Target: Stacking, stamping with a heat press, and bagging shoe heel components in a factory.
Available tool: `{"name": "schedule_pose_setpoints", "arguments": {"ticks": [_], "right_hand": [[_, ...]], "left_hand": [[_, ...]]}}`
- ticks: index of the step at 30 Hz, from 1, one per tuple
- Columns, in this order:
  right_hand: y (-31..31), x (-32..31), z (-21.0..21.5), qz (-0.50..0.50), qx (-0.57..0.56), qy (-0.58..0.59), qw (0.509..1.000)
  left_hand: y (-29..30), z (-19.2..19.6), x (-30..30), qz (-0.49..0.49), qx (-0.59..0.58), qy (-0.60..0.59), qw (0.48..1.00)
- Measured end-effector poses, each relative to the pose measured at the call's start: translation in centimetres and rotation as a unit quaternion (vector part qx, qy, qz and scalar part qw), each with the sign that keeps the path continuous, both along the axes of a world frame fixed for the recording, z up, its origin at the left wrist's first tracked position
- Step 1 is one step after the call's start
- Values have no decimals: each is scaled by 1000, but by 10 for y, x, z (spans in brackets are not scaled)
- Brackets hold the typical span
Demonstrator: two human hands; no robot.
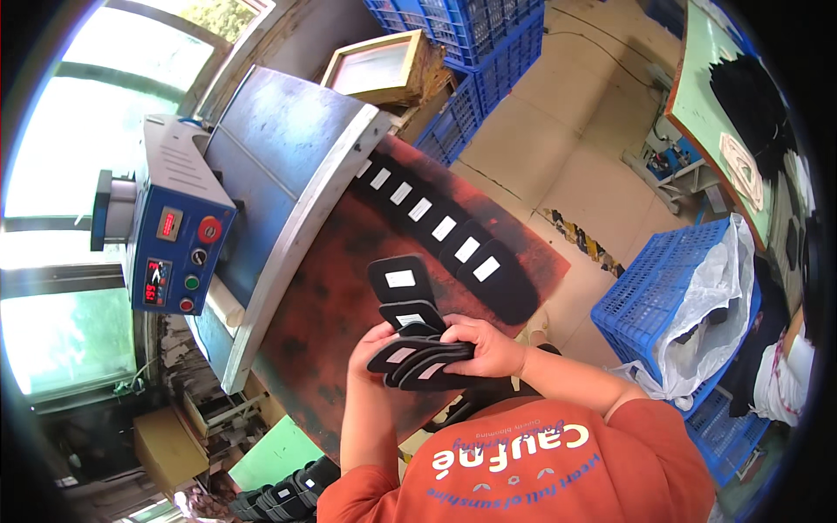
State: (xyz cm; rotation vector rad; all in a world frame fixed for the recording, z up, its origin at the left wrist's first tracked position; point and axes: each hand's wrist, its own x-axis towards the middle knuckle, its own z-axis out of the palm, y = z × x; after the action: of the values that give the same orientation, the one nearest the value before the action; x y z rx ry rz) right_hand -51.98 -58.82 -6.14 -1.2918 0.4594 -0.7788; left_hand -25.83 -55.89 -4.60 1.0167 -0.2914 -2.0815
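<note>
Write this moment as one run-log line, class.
left hand: holds stack of black shoe tongues | right hand: grips stack from above | red worktable: row of black tongues with white labels

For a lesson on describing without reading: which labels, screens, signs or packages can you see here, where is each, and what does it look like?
Control box: left of the bench, blue front, grey top.
Two small screens: on the box front, red lit digits.
Round buttons: beside the screens, red and green.
White labels: rectangles in a row on black pieces along the bench.
Stack of black pieces: white labels, held in both hands' grip.
Plastic bag: clear, in the blue crate on the right.
</note>
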Motion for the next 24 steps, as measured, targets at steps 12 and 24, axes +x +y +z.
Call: {"name": "schedule_pose_setpoints", "arguments": {"ticks": [12,24], "right_hand": [[-38,-64,-3,-180,9,265,947],[-66,-41,38,-21,-200,144,969]], "left_hand": [[-247,-57,-36,146,-155,-687,695],[-44,10,-52,199,-138,-211,947]]}}
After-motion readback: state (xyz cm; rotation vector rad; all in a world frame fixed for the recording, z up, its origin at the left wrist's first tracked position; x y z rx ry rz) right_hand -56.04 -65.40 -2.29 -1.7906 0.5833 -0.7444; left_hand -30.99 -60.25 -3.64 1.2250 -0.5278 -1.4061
